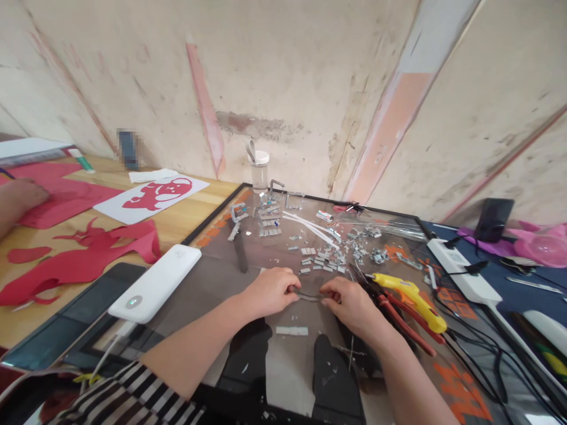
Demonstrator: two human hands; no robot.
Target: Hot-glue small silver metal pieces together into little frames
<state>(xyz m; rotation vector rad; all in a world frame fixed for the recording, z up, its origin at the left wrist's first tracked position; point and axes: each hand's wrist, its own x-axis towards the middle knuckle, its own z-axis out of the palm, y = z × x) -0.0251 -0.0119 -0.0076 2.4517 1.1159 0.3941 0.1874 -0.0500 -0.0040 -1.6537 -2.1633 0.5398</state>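
A thin grey wire-like strip [309, 297], slightly bowed, spans the gap between my two hands. My left hand [271, 289] pinches its left end with closed fingers. At the other end my right hand [348, 302] pinches it between thumb and fingers. Just below lies a short row of flat grey pieces [292, 331] on the glass-topped table. Beyond my hands are many small cut grey pieces [325, 258] in a loose pile. Red-handled pliers [405, 324] and a yellow glue gun [410, 295] rest beside my right forearm.
A white power bank [155, 284] with a cable lies left, near red cut paper [88, 254]. Another person's hand [22, 198] rests on red paper. White sticks [310, 227], a lidded jar [260, 171] and small grey models [269, 221] stand farther back. A power strip [463, 271] lies right.
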